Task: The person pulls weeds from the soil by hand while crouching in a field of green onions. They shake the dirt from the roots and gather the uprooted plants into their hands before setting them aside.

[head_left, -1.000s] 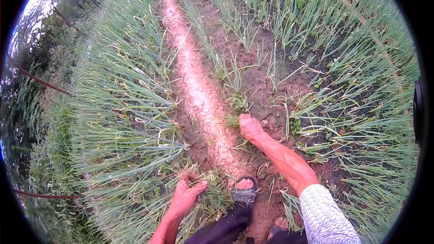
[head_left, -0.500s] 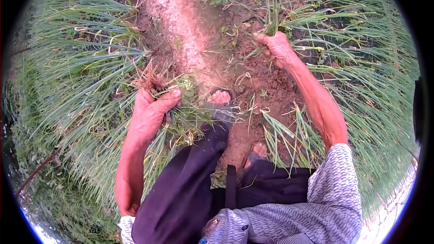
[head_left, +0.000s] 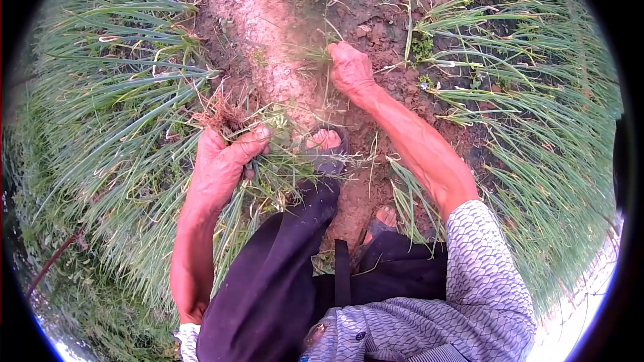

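Note:
My left hand [head_left: 223, 166] is closed around a bunch of uprooted weeds [head_left: 287, 171]. Their reddish-brown roots [head_left: 221, 114] stick up above my fist, and the green stems trail to the right over my knee. Higher up, over the bare soil [head_left: 376, 121] between the plant rows, my right hand [head_left: 351, 69] is a fist with its fingers folded under. Thin green weed blades [head_left: 314, 53] come out on its left side, partly blurred. How many it grips is hidden by the knuckles.
Long-leaved onion-like plants [head_left: 114, 94] grow densely on the left, and more such plants [head_left: 530, 100] on the right. A pale earth strip [head_left: 251, 7] runs up between them. My sandalled feet [head_left: 325, 139] stand on the soil. A small leafy weed [head_left: 422, 47] grows by the right row.
My right hand has moved left from the edge of the right-hand row to above the bare soil, with weeds in it. My left hand has barely moved and keeps its bunch.

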Motion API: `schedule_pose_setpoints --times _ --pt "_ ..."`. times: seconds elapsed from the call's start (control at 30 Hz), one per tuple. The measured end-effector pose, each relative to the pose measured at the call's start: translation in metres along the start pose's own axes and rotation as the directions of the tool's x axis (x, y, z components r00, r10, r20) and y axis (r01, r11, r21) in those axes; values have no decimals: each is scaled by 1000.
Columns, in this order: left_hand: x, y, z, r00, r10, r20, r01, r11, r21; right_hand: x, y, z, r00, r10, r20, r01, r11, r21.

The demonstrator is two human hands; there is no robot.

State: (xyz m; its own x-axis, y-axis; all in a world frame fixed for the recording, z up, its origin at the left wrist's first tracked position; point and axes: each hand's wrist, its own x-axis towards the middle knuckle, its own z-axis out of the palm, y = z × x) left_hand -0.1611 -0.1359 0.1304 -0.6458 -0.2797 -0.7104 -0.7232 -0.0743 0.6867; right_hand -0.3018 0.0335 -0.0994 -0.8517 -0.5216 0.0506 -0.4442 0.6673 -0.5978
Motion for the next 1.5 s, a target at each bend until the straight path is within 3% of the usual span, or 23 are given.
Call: schedule_pose_setpoints --times 0.1,0.13,0.17,0.23,0.3,0.37,0.4,0.43,0.5,0.57,0.67,0.77,0.9,1.03,1.07,1.1,1.17,1.23,1.27,1.3,1.37,1.43,1.5 --pt "2 -2 -4 1000 6 3 -6 1000 -8 4 9 6 993 -46 -111 50 998 30" --pt "3 -4 -5 1000 13 2 -13 1000 -15 3 8 0 966 -126 -226 125 992 -16" --pt "3 -6 -6 1000 6 -3 -6 1000 -12 2 7 -6 975 50 -217 12 961 278" --pt "4 -8 -9 1000 -3 -8 3 1000 -3 3 2 -28 931 360 -59 -194 624 757" --pt "3 -5 -11 1000 -26 7 26 999 22 19 17 -60 834 548 -66 -243 472 848" --pt "1 -4 -10 1000 -24 10 24 1000 16 36 52 -69 760 640 -109 -192 382 904" --pt "1 -4 -9 999 -25 20 24 999 26 43 58 -74 786 611 -90 -227 422 878" --pt "2 -5 -9 999 -23 28 22 999 35 47 60 -76 840 541 42 -375 522 766" --pt "1 -4 -4 999 -19 40 18 999 34 57 57 -85 834 439 336 -550 713 435" --pt "0 0 1 999 -12 42 12 1000 16 66 56 -63 924 244 296 -305 934 184" --pt "-1 4 0 998 -48 41 46 998 43 79 78 -2 953 -69 295 121 979 -162" --pt "-2 1 0 999 -46 23 45 998 44 71 50 -6 965 -205 166 214 976 -38" --pt "-2 -3 1 999 -34 -5 35 999 37 66 46 -5 925 -297 238 333 934 -130" --pt "-4 -3 1 999 -31 -11 32 999 29 70 45 -8 989 8 148 3 998 -68" --pt "-4 -4 1 1000 -26 -11 27 999 37 69 47 -12 998 -66 14 67 997 -26" --pt "-3 -6 0 1000 -22 -8 22 999 44 70 35 -27 998 34 55 -42 988 151" --pt "-2 -6 1 999 -32 17 31 997 66 73 9 -48 989 -64 132 40 984 175" --pt "0 -5 1 997 -57 48 52 993 102 74 -10 -50 917 -334 216 267 919 290" --pt "1 -5 3 998 -39 49 35 996 80 73 -22 -56 831 -181 525 26 957 289" --pt "0 -2 7 999 -19 46 16 998 68 70 -41 -54 753 -205 625 144 979 147" --pt "-3 4 14 999 19 44 -21 999 41 55 -61 -37 770 -165 617 285 953 -100" --pt "-3 4 13 999 -5 42 3 999 48 42 -61 -18 810 -298 505 403 909 -111" --pt "-4 1 12 1000 -18 22 16 998 60 38 -58 -6 828 -290 479 348 937 -34"
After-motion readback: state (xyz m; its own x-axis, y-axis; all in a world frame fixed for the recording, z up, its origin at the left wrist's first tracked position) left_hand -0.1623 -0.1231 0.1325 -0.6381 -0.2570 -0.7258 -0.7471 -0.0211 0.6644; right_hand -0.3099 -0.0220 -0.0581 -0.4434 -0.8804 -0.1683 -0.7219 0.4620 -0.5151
